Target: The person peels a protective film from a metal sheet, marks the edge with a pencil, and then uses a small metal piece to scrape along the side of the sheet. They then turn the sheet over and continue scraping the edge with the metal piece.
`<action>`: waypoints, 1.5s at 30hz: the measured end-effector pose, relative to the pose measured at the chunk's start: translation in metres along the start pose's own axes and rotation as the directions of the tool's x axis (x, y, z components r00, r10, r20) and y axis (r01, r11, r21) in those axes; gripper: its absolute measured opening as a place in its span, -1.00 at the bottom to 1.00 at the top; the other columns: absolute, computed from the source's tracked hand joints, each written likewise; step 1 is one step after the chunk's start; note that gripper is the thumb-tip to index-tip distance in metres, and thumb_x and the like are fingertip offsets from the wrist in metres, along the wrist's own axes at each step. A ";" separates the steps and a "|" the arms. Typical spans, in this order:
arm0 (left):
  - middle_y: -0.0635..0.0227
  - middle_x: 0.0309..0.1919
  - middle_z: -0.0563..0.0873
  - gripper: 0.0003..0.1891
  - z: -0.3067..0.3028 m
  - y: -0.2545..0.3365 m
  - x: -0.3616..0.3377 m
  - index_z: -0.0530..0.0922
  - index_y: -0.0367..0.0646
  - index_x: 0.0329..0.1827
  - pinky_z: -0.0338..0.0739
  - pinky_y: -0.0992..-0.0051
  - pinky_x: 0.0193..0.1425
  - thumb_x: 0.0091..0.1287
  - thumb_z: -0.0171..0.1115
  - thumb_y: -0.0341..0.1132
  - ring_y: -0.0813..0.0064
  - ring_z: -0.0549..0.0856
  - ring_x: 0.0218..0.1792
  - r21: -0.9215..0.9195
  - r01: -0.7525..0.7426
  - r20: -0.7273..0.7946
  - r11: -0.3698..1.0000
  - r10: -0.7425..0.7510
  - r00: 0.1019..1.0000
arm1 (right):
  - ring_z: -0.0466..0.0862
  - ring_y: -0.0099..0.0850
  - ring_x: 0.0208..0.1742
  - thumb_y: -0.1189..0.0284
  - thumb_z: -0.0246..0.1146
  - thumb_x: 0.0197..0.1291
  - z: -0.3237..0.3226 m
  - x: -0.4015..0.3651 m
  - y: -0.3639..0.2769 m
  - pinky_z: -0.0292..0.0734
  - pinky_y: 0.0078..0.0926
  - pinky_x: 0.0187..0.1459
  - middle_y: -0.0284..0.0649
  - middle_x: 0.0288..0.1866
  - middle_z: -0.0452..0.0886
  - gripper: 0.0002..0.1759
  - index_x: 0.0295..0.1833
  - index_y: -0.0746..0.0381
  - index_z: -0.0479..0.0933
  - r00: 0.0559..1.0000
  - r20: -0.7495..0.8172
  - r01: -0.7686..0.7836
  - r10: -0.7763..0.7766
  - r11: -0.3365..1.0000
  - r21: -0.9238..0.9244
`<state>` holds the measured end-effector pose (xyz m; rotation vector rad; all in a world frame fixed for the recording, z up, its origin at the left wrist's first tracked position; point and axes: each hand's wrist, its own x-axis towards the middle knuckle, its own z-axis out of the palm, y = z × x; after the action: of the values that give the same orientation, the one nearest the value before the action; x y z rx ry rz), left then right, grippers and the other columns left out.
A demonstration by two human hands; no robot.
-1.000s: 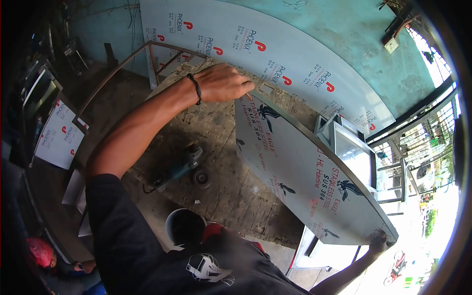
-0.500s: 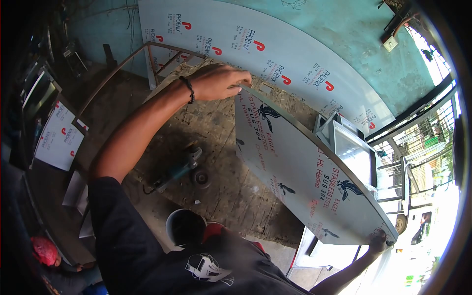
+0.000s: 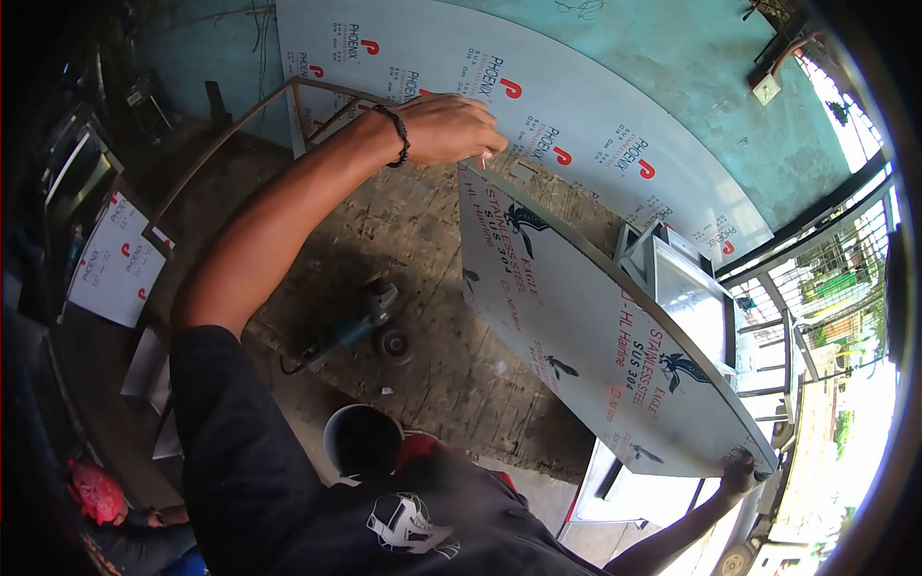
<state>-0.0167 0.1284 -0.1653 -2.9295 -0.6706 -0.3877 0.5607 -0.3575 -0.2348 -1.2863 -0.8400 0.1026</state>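
Head view: the steel panel (image 3: 595, 336) is slanting from upper centre to lower right, workbench (image 3: 451, 374) showing between it and the grinder (image 3: 351, 328). Our right hand (image 3: 738, 473) is gripping its lower-right corner; our left hand (image 3: 449, 130) is curling by its top corner, grip unclear.

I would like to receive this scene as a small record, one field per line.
Panel: silvery, printed "SUS 304"
Left hand: at panel's upper-left corner; grip unclear
Right hand: holding panel's lower-right corner
Angle grinder: lying on worn wooden surface
Bucket: at wooden surface's near edge
Background: PHOENIX-printed sheet against blue-green wall
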 end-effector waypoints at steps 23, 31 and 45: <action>0.41 -0.38 0.62 -0.86 -0.008 -0.004 -0.010 0.54 -0.04 -0.21 0.50 0.31 0.03 0.49 0.09 -0.24 0.42 0.57 -0.11 0.187 0.011 -0.131 0.982 0.014 0.991 | 0.55 -0.50 -0.46 0.21 0.42 0.17 -0.016 -0.003 0.012 0.42 -0.51 -0.42 -0.33 -0.41 0.55 -0.56 -0.11 0.37 0.53 0.982 0.117 0.162 -0.148 0.980 -0.119; 0.35 -0.41 0.54 -0.90 0.010 0.005 -0.024 0.47 -0.20 -0.13 0.46 0.34 -0.23 0.53 -0.04 -0.48 0.41 0.53 -0.44 -0.355 0.374 -0.140 0.857 -0.444 0.885 | 0.64 -0.41 -0.24 0.23 0.61 -0.03 -0.060 0.004 0.038 0.62 -0.37 -0.11 -0.18 -0.20 0.60 -0.42 -0.11 0.40 0.50 0.989 0.131 0.082 -0.071 0.993 -0.083; 0.28 -0.32 0.58 -0.94 0.038 0.154 -0.052 0.54 -0.30 -0.16 0.44 0.52 -0.22 0.44 0.08 -0.54 0.48 0.54 -0.37 -0.709 0.089 -0.460 0.700 -0.554 0.694 | 0.55 -0.58 -0.44 0.07 0.66 -0.21 0.084 -0.020 -0.077 0.41 -0.59 -0.36 -0.36 -0.44 0.62 -0.41 -0.31 0.37 0.64 0.961 0.175 0.245 -0.213 0.950 -0.192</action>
<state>0.0146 -0.0251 -0.2234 -2.8088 -1.1385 -1.9442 0.4673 -0.3246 -0.1750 -1.3814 -1.1519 -0.0773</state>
